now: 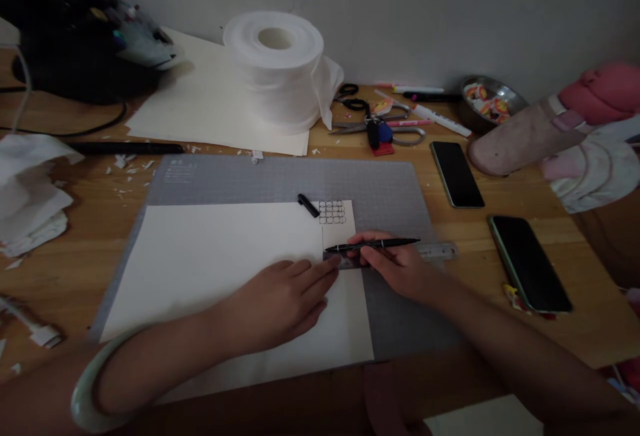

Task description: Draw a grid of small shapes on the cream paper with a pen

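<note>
My right hand (395, 266) grips a black double-ended pen (395, 243), held almost level, its tip at a thin line drawn on white paper (210, 249). Under that hand lies a metal ruler (440, 251), crossing the paper's right edge; part of it is covered. My left hand (285, 296) rests on the sheet with fingers stretched out, the fingertips pressing the ruler's left end. Above the pen tip is a small drawn grid of rounded cells (333, 212). A black pen cap (309, 205) lies beside the grid. Beneath the paper is a grey cutting mat (390, 183).
Behind the mat stand a large white tissue roll (275, 76) and several scissors and pens, with scissors (407, 135) nearest. On the right are two phones (457, 175), a pink bottle (530, 129) and a metal bowl (510, 96). Crumpled tissue (35, 183) and paper scraps lie left.
</note>
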`<state>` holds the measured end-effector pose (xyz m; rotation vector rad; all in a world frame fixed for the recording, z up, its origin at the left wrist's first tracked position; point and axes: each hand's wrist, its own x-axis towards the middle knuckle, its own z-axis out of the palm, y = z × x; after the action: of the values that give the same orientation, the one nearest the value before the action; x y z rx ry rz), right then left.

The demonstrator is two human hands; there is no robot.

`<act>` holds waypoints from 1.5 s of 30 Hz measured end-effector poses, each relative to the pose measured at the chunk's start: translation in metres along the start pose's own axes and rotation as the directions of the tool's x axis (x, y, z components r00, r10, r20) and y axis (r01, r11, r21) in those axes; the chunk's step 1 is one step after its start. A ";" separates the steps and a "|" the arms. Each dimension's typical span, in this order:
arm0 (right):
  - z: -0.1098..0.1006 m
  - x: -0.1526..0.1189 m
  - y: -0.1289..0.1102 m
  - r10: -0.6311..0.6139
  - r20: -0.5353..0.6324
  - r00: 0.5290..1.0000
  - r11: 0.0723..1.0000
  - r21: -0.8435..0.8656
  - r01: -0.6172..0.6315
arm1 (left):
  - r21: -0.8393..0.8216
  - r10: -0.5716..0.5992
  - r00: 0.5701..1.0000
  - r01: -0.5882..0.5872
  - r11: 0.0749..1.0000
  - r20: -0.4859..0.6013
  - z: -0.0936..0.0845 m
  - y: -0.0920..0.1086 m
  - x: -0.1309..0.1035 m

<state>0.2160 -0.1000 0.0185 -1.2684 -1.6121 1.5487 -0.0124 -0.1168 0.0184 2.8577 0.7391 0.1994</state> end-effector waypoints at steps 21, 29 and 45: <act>-0.001 0.000 0.005 -0.049 -0.062 0.997 0.994 -0.103 0.043 | -0.022 -0.032 0.999 0.031 0.999 -0.031 0.001 0.002 0.000; -0.001 -0.001 0.004 -0.039 -0.135 0.990 0.998 -0.064 0.030 | 0.005 -0.024 0.999 0.025 1.000 -0.025 0.001 0.002 0.000; -0.005 0.001 0.005 -0.001 -0.241 0.971 0.998 0.064 0.017 | -0.001 -0.029 0.999 0.029 1.000 -0.034 0.002 0.000 -0.002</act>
<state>0.2210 -0.0979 0.0142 -1.3538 -1.4002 1.3715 -0.0136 -0.1183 0.0162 2.8481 0.7856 0.2443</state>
